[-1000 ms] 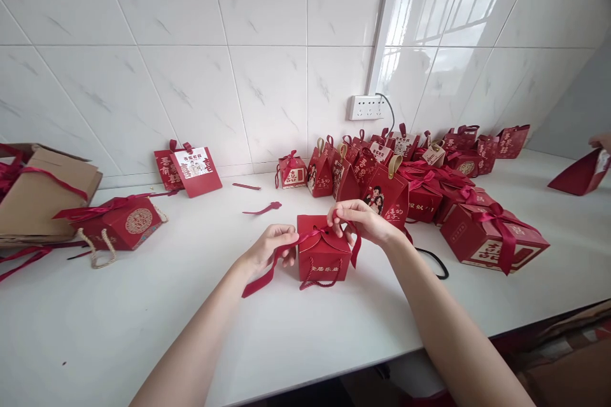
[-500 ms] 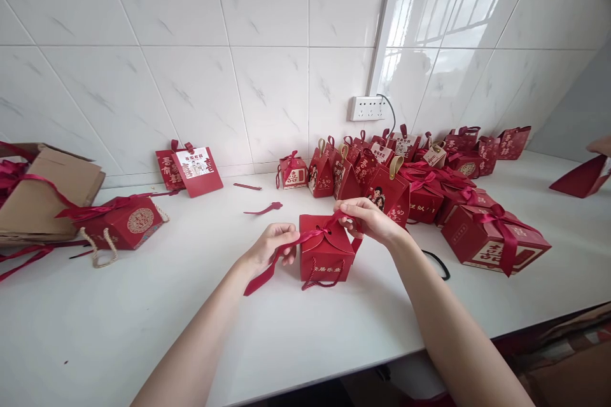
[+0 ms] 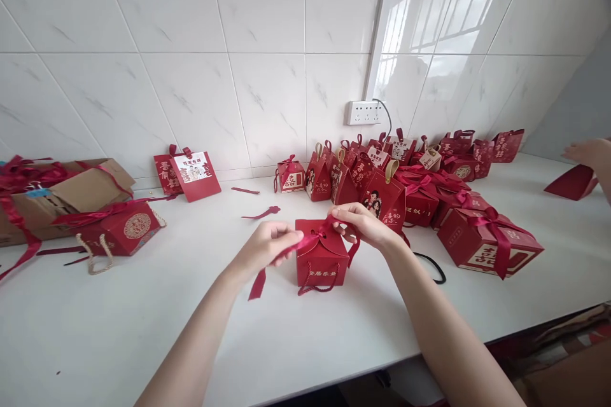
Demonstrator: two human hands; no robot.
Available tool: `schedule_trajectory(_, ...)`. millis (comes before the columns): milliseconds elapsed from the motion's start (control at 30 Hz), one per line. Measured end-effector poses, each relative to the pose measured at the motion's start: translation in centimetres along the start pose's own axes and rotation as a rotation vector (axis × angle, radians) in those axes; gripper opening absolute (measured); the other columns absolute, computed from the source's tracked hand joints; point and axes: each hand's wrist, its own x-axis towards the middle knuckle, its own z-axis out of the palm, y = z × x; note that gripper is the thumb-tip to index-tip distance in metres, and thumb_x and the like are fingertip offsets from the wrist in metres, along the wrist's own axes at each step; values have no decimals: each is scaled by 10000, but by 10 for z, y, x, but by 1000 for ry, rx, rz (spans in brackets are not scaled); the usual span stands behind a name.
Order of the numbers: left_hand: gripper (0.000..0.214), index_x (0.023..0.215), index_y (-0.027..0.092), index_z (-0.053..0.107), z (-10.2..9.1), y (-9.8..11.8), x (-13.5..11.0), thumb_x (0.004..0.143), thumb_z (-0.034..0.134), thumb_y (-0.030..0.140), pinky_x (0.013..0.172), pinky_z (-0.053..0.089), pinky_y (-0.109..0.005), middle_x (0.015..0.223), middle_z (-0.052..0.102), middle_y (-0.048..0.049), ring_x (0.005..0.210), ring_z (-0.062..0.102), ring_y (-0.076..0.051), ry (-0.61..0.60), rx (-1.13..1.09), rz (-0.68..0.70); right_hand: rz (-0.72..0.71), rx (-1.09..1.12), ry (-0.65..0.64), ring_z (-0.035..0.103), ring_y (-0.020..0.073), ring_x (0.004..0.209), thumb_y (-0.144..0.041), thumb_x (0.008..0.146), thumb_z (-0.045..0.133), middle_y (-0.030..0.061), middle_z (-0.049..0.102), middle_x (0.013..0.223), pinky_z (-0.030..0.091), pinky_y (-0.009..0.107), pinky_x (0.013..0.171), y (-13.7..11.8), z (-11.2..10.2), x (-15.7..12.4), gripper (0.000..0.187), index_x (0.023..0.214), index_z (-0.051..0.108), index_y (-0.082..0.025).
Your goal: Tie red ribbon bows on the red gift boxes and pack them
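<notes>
A small red gift box point(image 3: 321, 261) with a rope handle and pale lettering stands on the white table in front of me. Dark red ribbon point(image 3: 310, 241) crosses its top, passing by the holes in the folded lid flaps. My left hand point(image 3: 268, 245) pinches one end of the ribbon beside the box's left edge, and its cut tail hangs below my fingers. At the upper right of the lid, my right hand point(image 3: 360, 222) is closed on the other part of the ribbon. Another length droops down the box's right side.
Many red gift boxes point(image 3: 420, 197) crowd the back right. A ribboned box point(image 3: 489, 241) lies right of mine. At left are a cardboard carton point(image 3: 90, 187) with ribbons and a rope-handled box point(image 3: 121, 229). Ribbon scraps point(image 3: 261, 212) lie behind. Another person's hand point(image 3: 589, 156) is at far right.
My left hand has drawn slightly up along the ribbon, its tail now hanging straighter. The other person's hand has lifted off the red box at far right. The view has shifted a little.
</notes>
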Motion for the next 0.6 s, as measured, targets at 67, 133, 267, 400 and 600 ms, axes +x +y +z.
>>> schedule_trajectory(67,280,552,182,514,17,10,-11,741,608,366,427,258,-235,491,514,11,417,404,-96,74,128,44,7,-20,18,373,41,365,-466,787,600,-40,458,499,213,204,350,0,1,1,372,610,534,-146)
schedule_trajectory(133,250,544,191,521,39,11,-21,730,612,330,457,269,-248,510,536,-6,448,435,-124,145,241,92,0,-28,44,373,45,352,-478,791,592,-49,449,466,214,202,349,1,2,4,371,629,543,-148)
schedule_trajectory(267,262,539,215,437,78,-4,-31,703,628,289,470,180,-264,464,466,8,389,305,-120,327,426,109,-4,-32,86,359,48,328,-498,791,576,-65,425,423,217,195,342,-1,5,7,373,660,549,-150)
schedule_trajectory(400,279,563,221,370,84,-23,-33,725,591,277,483,148,-262,493,419,17,388,225,-115,443,498,87,31,-57,93,341,37,319,-502,775,594,-65,436,436,233,186,331,-11,4,0,386,622,506,-158)
schedule_trajectory(600,170,610,212,458,35,-21,-16,732,562,268,567,296,-256,763,569,-30,648,517,-182,489,449,94,93,-218,53,377,38,338,-480,805,569,-42,476,474,276,184,332,-33,0,-33,374,639,549,-146)
